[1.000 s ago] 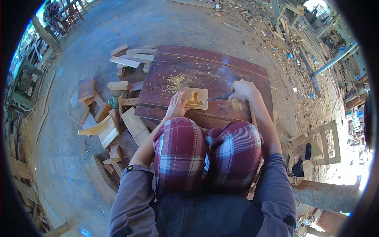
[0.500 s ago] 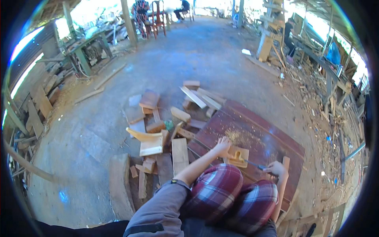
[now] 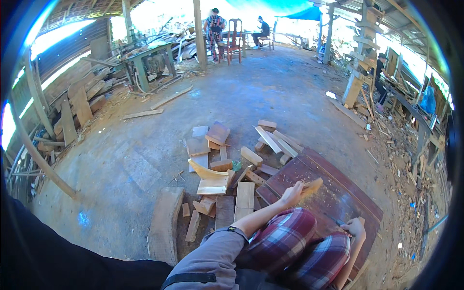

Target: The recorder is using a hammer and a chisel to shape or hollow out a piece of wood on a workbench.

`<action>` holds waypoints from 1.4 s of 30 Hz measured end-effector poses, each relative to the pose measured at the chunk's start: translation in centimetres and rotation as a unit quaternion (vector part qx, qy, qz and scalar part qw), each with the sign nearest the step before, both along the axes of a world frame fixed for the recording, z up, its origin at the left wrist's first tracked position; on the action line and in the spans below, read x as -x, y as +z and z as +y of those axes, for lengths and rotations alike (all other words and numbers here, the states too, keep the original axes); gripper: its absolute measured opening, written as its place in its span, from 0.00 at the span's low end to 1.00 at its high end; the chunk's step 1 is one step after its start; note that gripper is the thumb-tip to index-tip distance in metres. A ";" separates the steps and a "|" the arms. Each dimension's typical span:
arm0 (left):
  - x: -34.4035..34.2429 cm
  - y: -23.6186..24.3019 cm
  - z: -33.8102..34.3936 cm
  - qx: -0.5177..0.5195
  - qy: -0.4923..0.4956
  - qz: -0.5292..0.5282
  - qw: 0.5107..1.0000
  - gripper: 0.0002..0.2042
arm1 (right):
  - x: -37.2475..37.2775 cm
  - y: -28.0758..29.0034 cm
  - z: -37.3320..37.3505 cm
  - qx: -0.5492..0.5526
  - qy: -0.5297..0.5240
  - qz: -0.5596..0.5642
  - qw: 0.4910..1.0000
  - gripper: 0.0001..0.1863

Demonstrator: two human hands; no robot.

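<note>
My left hand point(image 3: 292, 192) grips a small light wooden piece point(image 3: 311, 186), raised and tilted over the dark red-brown wooden board point(image 3: 367, 215), where pale shavings are scattered. My right hand point(image 3: 354, 229), lower on the board, is closed on a slim dark-handled tool point(image 3: 338, 221). Its fine tip is hard to make out. My plaid-covered knees point(image 3: 285, 232) sit just in front of the board, between my forearms.
Loose wood offcuts point(image 3: 244, 193) lie left of the board. A green machine stand point(image 3: 142, 77) is at back left. Two people point(image 3: 215, 29) point(image 3: 262, 31) are by chairs point(image 3: 235, 41) at the far end; another person point(image 3: 379, 79) is beside a workbench point(image 3: 413, 116).
The camera has swung up and leftward, bringing the far end of the workshop into view. My left hand has lifted and tilted the wooden piece, which lay flat on the board earlier.
</note>
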State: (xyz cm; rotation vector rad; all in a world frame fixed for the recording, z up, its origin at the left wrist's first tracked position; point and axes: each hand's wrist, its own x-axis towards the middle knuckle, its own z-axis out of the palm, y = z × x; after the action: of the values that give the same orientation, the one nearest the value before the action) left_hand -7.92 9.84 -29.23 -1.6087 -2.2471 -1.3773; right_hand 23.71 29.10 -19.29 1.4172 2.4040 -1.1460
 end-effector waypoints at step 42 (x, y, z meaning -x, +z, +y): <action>1.4 -1.6 0.1 0.075 -0.039 -0.111 0.990 0.11 | -2.3 1.3 -2.3 0.021 -0.052 -0.057 0.997 0.14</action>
State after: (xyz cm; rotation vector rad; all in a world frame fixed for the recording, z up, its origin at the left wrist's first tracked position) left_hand -9.37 9.94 -30.81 -1.6808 -2.4909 -1.5084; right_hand 26.06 26.82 -17.98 1.5652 2.2408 -1.0985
